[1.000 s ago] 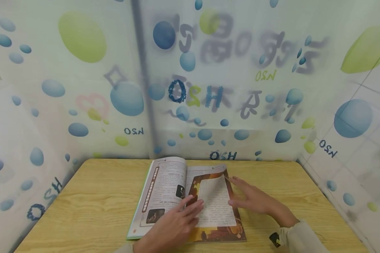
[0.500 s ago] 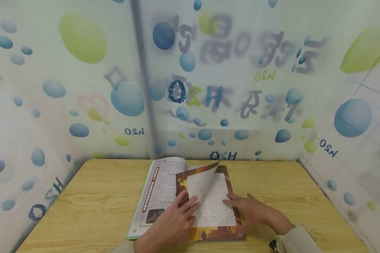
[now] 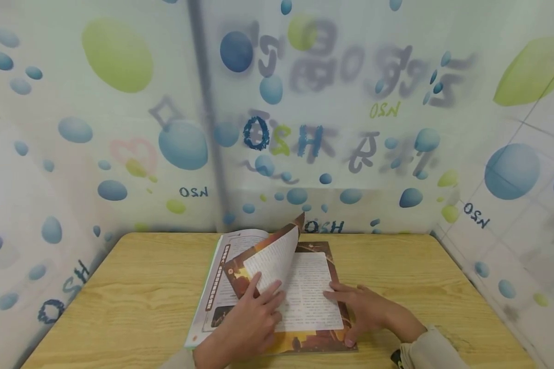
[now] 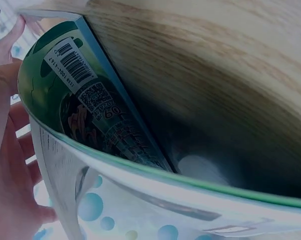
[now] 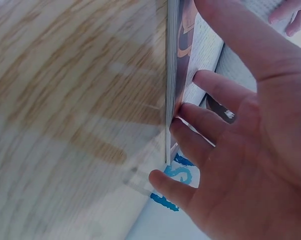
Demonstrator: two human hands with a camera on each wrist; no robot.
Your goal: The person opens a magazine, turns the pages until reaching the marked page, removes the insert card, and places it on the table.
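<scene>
An open magazine (image 3: 311, 297) lies on the wooden table, text on both sides and a brown-orange border on the right page. One bordered page (image 3: 274, 253) stands curled up midway, its top corner pointing up and its left part over the left page. My left hand (image 3: 246, 325) lies against this page's lower part with fingers extended. In the left wrist view the green back cover (image 4: 85, 95) with a barcode shows beside the left hand (image 4: 10, 150). My right hand (image 3: 374, 312) rests at the right page's outer edge, fingers spread, fingertips touching the paper in the right wrist view.
The wooden table (image 3: 143, 292) extends on both sides of the magazine. Behind and beside it hang pale sheets (image 3: 277, 174) printed with blue and green drops and letters. A dark band (image 3: 397, 359) sits at the right sleeve's cuff.
The page has lifted from the right side and swung left, its corner rising. My right hand has moved down from the page's upper edge to the lower right edge; the left has shifted slightly left.
</scene>
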